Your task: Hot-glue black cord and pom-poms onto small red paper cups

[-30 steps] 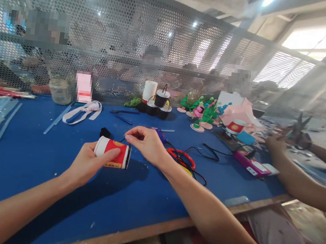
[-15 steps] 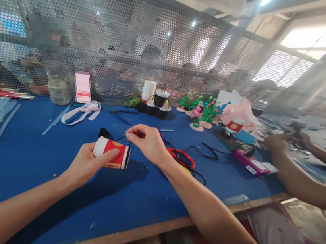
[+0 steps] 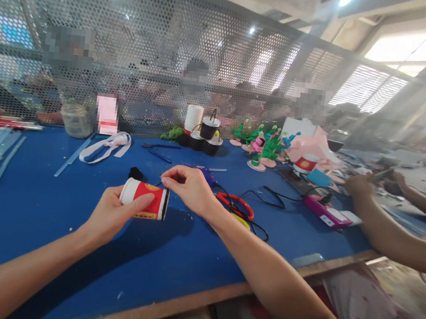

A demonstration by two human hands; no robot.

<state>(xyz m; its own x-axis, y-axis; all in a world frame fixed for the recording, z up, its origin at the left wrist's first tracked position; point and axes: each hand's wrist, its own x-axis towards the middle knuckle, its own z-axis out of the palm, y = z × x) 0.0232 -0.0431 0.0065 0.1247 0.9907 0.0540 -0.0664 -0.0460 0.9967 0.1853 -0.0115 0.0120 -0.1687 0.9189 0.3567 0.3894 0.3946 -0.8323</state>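
Barely any change since half a second ago: right hand (image 3: 189, 188) dropped slightly toward the cup's rim, cup and left hand held position. Left hand (image 3: 113, 214) is closed around a red-and-white paper cup (image 3: 145, 200), held on its side just above the blue desk (image 3: 33, 209), dark open end facing right. Right hand's fingertips (image 3: 167, 178) are pinched shut on a thin black wire (image 3: 159, 184) just beside that rim; red scissors (image 3: 236, 204) lie near the right wrist.
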